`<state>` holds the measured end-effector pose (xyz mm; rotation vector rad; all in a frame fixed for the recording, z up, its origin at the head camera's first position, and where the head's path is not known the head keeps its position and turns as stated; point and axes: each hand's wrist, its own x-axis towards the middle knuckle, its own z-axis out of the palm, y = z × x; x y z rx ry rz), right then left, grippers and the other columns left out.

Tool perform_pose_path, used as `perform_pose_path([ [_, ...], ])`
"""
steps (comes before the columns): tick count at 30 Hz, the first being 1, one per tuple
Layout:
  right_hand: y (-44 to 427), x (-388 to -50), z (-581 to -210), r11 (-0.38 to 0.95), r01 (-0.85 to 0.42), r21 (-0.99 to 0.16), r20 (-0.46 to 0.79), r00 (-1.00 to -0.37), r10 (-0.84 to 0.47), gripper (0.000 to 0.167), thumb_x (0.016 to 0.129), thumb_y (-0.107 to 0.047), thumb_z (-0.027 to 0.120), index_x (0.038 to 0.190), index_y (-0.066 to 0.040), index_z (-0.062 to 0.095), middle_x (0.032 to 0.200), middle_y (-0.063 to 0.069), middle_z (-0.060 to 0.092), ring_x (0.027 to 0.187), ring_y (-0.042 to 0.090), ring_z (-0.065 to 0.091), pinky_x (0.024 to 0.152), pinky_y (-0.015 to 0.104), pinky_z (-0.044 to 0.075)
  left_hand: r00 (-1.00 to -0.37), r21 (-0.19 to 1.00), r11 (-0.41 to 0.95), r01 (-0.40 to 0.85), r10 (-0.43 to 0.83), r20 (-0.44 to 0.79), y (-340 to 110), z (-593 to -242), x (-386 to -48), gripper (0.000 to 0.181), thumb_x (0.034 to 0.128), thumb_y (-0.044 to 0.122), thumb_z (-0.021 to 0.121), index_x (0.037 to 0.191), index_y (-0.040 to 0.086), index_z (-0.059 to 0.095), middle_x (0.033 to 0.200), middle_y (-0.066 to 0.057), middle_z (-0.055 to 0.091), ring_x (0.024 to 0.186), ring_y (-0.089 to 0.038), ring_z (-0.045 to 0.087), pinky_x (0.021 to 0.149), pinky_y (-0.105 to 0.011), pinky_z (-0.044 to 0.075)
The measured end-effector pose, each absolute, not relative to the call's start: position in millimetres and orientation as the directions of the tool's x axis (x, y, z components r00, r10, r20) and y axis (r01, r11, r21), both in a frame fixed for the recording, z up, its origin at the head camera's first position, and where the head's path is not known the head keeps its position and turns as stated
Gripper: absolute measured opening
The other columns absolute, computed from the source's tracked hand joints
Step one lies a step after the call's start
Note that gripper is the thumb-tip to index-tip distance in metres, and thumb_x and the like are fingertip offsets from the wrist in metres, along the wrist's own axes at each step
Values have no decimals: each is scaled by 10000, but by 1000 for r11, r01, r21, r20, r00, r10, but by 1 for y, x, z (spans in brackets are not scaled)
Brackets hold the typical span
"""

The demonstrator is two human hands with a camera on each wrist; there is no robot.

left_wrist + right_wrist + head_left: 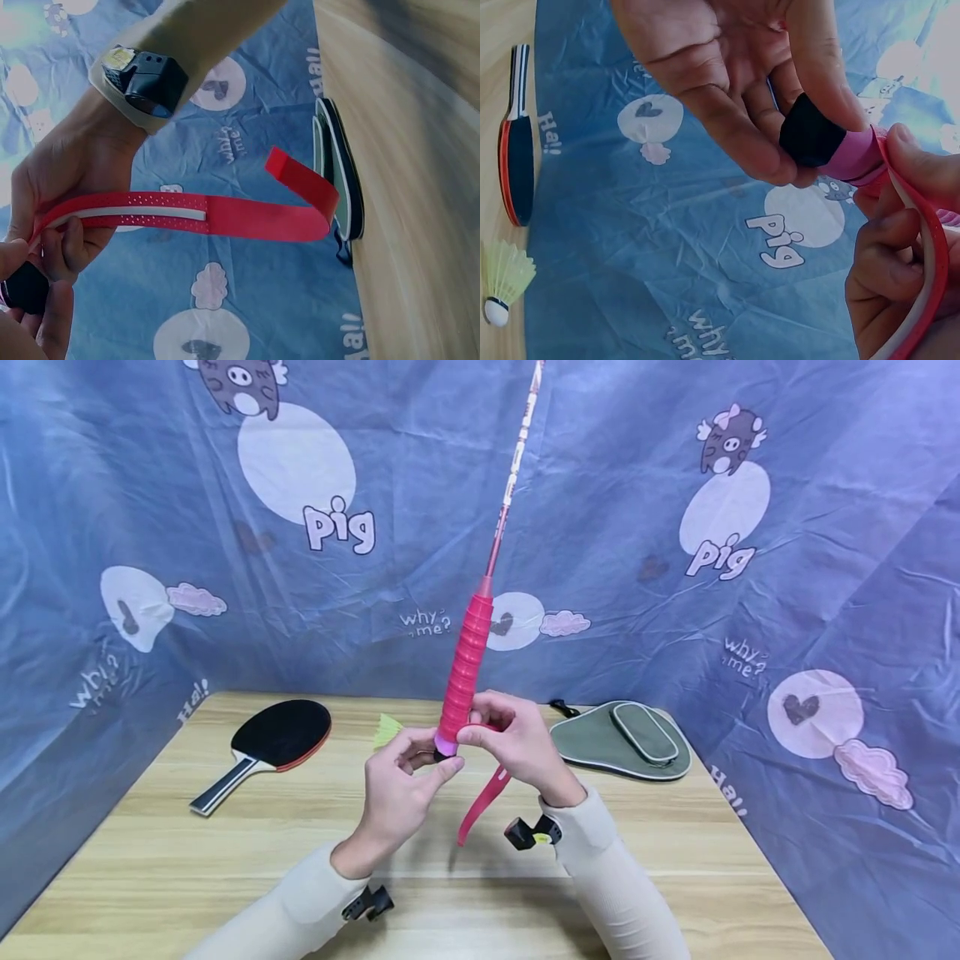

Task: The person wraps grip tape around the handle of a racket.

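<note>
A badminton racket [465, 664] is held up at a tilt, its shaft leaving the top of the head view. Its handle is wrapped in ridged red grip tape, with pink showing just above the black butt cap [810, 135]. My left hand [397, 789] pinches that butt end between thumb and fingers. Close beside it, my right hand [521, 739] pinches the loose red grip tape [262, 219] against the lower handle. The tape's free end hangs below the right hand and curls at the tip. A white strip runs along part of its perforated face.
A black table tennis bat [281, 735] lies on the wooden table [262, 877] at left. A yellow shuttlecock [508, 277] sits partly behind the left hand in the head view. At the back right lies a green bat case [592, 739]. Blue printed cloth [420, 485] surrounds the table.
</note>
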<state>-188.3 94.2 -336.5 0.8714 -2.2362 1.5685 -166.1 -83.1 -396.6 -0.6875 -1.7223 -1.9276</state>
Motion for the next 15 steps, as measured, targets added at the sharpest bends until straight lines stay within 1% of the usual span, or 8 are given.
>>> perform_pose_path([
  [3, 95, -187, -337, 230, -608, -760, 529, -784, -327, 260, 822, 10, 802, 1068, 10, 718, 731, 1, 545, 591, 45, 435, 519, 173, 353, -775, 769, -134, 625, 13, 632, -83, -397, -165, 347, 770, -78, 821, 1090, -41, 692, 1035, -187, 718, 872, -45, 706, 804, -224, 624],
  [6, 97, -186, -337, 223, -610, -760, 526, -779, -340, 240, 823, -1, 806, 1045, -1, 716, 724, 0, 539, 589, 50, 437, 517, 176, 359, -769, 763, -158, 627, 32, 639, -83, -397, -164, 324, 788, -77, 806, 1091, -52, 697, 1024, -195, 710, 869, -45, 706, 803, -223, 624],
  [12, 100, -185, -336, 199, -633, -748, 537, -754, -378, 193, 828, 4, 800, 995, 5, 704, 717, -17, 537, 600, 58, 447, 516, 192, 374, -755, 750, -201, 631, 62, 652, -82, -397, -163, 292, 835, -27, 789, 1115, -57, 711, 1032, -229, 735, 886, -110, 730, 825, -252, 630],
  [15, 101, -185, -336, 180, -642, -745, 542, -741, -396, 188, 830, 6, 797, 991, 18, 701, 727, -36, 542, 614, 51, 456, 524, 190, 384, -751, 746, -230, 625, 84, 655, -82, -397, -163, 295, 851, -29, 771, 1135, -73, 703, 1053, -238, 740, 911, -115, 748, 846, -274, 631],
])
